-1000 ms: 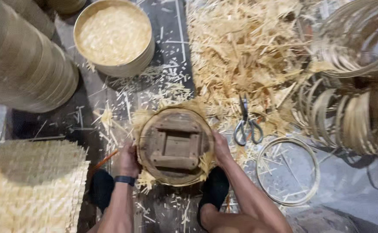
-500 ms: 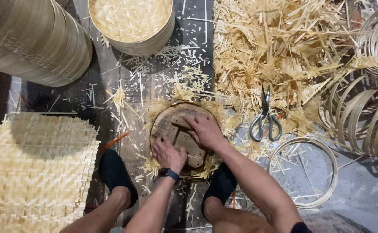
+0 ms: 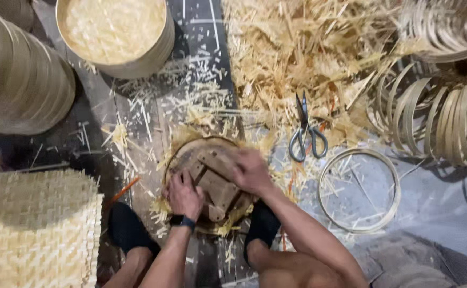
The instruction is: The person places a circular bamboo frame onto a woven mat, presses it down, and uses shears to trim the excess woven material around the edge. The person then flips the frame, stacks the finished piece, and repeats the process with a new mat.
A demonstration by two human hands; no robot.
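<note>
At the far left lies a pale woven bamboo mat [image 3: 33, 229], flat on the floor, with a tall stack of round bamboo steamer walls [image 3: 17, 74] above it. Just right of the stack stands an open round bamboo basket [image 3: 117, 32] with a woven base showing inside.

In the middle, a round wooden mould with crossed blocks on top [image 3: 212, 181] sits on the dark floor between the person's two black shoes [image 3: 129, 229], ringed by loose yellow shavings. The left hand [image 3: 184, 196], a black band at its wrist, presses flat on the mould's lower left, fingers spread. The right hand [image 3: 252, 172] lies flat on its upper right edge; neither grips anything.

Right of the mould, grey metal scissors [image 3: 307, 133] rest at the foot of a large heap of bamboo shavings [image 3: 302, 58]. Nearby lies a single thin bamboo hoop [image 3: 359, 190], and at the far right many bamboo hoops [image 3: 436, 122] lean together.
</note>
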